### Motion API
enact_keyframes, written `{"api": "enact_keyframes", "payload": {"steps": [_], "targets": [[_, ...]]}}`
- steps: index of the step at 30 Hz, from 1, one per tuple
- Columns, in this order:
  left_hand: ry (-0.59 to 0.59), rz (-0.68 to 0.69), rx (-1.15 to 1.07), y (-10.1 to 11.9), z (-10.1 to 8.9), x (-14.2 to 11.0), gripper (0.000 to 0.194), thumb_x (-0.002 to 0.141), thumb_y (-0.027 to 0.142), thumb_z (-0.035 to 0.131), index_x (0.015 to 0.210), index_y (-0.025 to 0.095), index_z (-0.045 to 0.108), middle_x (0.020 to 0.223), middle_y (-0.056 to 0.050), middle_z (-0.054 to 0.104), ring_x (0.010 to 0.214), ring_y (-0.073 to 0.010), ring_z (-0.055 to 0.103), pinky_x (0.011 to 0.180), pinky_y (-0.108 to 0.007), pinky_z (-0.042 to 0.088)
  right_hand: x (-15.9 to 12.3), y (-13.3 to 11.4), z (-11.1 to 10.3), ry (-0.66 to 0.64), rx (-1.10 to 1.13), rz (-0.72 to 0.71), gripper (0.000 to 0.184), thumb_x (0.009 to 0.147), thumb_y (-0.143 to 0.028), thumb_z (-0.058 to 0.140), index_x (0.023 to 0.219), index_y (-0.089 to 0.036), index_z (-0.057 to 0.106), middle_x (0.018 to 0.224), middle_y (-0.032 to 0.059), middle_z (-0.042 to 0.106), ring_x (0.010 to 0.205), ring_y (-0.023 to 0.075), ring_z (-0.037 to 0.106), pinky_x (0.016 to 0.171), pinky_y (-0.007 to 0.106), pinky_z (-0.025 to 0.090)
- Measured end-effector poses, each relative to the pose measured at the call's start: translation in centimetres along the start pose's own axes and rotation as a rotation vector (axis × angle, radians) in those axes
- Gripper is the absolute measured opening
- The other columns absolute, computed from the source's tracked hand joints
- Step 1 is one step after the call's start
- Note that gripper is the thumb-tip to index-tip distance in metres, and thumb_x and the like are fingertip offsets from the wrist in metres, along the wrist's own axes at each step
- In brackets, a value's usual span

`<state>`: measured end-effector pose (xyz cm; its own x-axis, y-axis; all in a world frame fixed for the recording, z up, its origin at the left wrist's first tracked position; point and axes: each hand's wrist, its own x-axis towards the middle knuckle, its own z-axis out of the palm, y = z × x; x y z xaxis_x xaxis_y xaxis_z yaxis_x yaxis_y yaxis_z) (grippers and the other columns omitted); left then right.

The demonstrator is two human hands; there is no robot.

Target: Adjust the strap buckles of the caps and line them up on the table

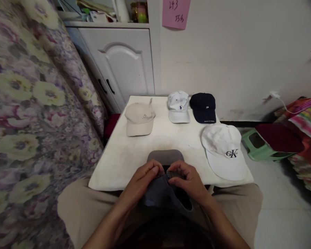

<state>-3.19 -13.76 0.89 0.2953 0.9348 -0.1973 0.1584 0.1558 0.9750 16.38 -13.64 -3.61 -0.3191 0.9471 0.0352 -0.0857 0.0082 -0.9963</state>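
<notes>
A dark grey-blue baseball cap is between my hands at the table's near edge, its greyer brim pointing away over the table. My left hand pinches the cap's edge by the rear opening. Across from it, my right hand grips the back strap between thumb and fingers. Whether the strap is fastened is hidden by my fingers. Nearest my right hand on the table is a white cap with black letters on its front.
On the white-covered table lie a beige cap, a pale small cap and a navy cap. A floral curtain hangs at left, a white cabinet stands behind, and a green stool is at right.
</notes>
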Motion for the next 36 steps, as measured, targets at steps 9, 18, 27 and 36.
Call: {"api": "enact_keyframes", "payload": {"steps": [9,18,27,36], "targets": [[-0.044,0.099,0.208,0.6,0.8,-1.0,0.032,0.100,0.043,0.044,0.092,0.019,0.064,0.087,-0.002,0.062,0.083,-0.0192,0.054,0.074,-0.029,0.039,-0.1,-0.8,0.0,-0.042,-0.263,-0.132,0.020,0.080,-0.023,0.073,0.098,-0.023,0.065,0.088,-0.0006,0.069,0.082,0.0168,0.062,0.073,0.028,0.046],[-0.037,0.172,0.196,-0.3,1.5,-0.5,0.030,0.098,0.037,0.050,0.075,0.019,0.056,0.086,-0.002,0.058,0.083,-0.0180,0.053,0.074,-0.029,0.040,-0.3,-0.9,0.0,-0.048,-0.425,-0.247,0.020,0.079,-0.017,0.071,0.097,-0.023,0.065,0.084,-0.0019,0.068,0.073,0.0143,0.060,0.066,0.025,0.044],[-0.023,0.164,0.145,-0.2,0.9,-0.4,0.031,0.096,0.034,0.051,0.068,0.019,0.049,0.087,-0.002,0.056,0.082,-0.0172,0.050,0.074,-0.029,0.038,-0.4,0.4,-0.4,0.033,-0.394,-0.241,0.020,0.077,-0.023,0.073,0.095,-0.022,0.063,0.076,-0.0021,0.065,0.065,0.0133,0.058,0.059,0.024,0.044],[-0.042,0.055,-0.006,-0.3,0.4,-0.5,0.031,0.091,0.035,0.056,0.066,0.017,0.049,0.094,-0.004,0.059,0.080,-0.0162,0.051,0.069,-0.027,0.037,-0.6,0.6,-0.5,0.022,-0.300,-0.201,0.020,0.078,-0.021,0.072,0.096,-0.022,0.062,0.077,-0.0020,0.065,0.066,0.0126,0.059,0.059,0.023,0.046]]}}
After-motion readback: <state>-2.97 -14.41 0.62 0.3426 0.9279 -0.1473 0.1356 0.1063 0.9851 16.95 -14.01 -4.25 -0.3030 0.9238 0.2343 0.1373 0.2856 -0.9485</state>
